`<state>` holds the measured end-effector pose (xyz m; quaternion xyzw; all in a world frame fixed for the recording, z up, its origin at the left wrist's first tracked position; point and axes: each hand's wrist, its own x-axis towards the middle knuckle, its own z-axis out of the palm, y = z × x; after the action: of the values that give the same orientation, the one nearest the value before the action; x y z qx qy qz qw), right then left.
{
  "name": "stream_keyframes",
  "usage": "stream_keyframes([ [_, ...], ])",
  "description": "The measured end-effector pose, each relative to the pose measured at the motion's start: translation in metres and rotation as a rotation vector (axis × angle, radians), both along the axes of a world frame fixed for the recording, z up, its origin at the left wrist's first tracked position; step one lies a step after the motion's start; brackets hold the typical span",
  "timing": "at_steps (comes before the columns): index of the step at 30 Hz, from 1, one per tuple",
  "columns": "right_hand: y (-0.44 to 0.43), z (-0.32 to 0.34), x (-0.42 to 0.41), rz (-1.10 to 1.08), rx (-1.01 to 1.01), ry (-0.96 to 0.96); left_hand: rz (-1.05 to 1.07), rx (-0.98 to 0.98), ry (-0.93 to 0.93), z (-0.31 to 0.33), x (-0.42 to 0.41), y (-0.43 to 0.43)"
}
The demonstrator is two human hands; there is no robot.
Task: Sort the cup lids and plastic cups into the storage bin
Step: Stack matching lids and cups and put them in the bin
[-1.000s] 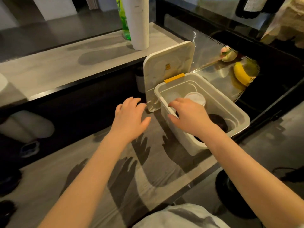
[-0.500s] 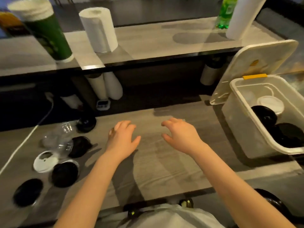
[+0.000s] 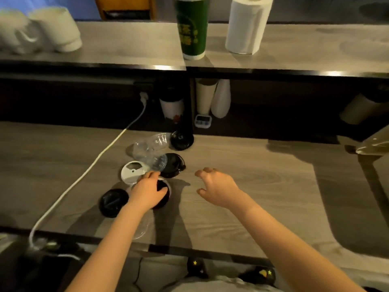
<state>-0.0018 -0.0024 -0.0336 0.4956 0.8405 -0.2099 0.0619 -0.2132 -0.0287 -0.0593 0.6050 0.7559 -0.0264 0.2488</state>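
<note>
Across the whole width: a grey wood-grain counter (image 3: 263, 203), with a raised shelf (image 3: 126, 43) behind it. At the far right edge, only a pale corner of the storage bin (image 3: 375, 145), well apart from everything still to be sorted.

On the shelf: a paper towel roll (image 3: 246, 24) standing upright, and just left of it a tall green cup (image 3: 192, 28) printed with yellow characters, too blurred to read. Further left, stacks of white cups (image 3: 54, 28).

Trailing over the counter from a wall plug: a white cable (image 3: 84, 175).

Right hand (image 3: 216, 186) held above bare wood, fingers spread and loosely bent, holding nothing. Left hand (image 3: 147, 192) laid over a black lid with a white rim (image 3: 165, 197), fingers bent across it; cannot tell whether clamped on it or only touching.

Around the left hand: two clear plastic cups (image 3: 151, 144) on their sides, a white lid (image 3: 131, 171) touching the fingertips, and three black lids (image 3: 113, 202), one near the wrist and two beside the cups.

Under the shelf: a small white timer (image 3: 202, 120), display unreadable.
</note>
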Motion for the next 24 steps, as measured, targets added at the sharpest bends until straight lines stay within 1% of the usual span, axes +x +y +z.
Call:
stream_keyframes([
  [3, 0.015, -0.007, -0.034, 0.041, -0.072, -0.050, 0.117, 0.021, -0.041, -0.006, -0.032, 0.018],
  [6, 0.036, -0.008, -0.058, 0.016, -0.112, -0.119, 0.227, 0.016, -0.054, -0.009, -0.049, 0.043],
  [8, 0.049, -0.006, -0.070, -0.024, -0.113, -0.122, 0.230, 0.004, -0.046, -0.013, -0.053, 0.054],
  [12, 0.068, -0.001, -0.081, -0.072, -0.094, -0.107, 0.187, 0.042, -0.022, -0.021, -0.056, 0.063],
  [15, 0.074, 0.001, -0.085, -0.103, -0.094, -0.068, 0.191, 0.106, -0.059, -0.024, -0.056, 0.063],
  [17, 0.076, 0.000, -0.089, -0.158, -0.103, 0.007, 0.197, 0.168, -0.101, -0.023, -0.057, 0.062],
  [19, 0.077, -0.002, -0.093, -0.251, -0.150, 0.155, 0.198, 0.220, -0.162, -0.016, -0.054, 0.061],
  [22, 0.079, -0.001, -0.100, -0.450, -0.411, 0.504, 0.174, 0.252, -0.267, 0.004, -0.042, 0.055],
  [23, 0.080, -0.001, -0.102, -0.490, -0.477, 0.576, 0.143, 0.264, -0.308, 0.009, -0.038, 0.052],
  [24, 0.082, -0.002, -0.102, -0.502, -0.502, 0.608, 0.115, 0.273, -0.348, 0.012, -0.034, 0.050],
])
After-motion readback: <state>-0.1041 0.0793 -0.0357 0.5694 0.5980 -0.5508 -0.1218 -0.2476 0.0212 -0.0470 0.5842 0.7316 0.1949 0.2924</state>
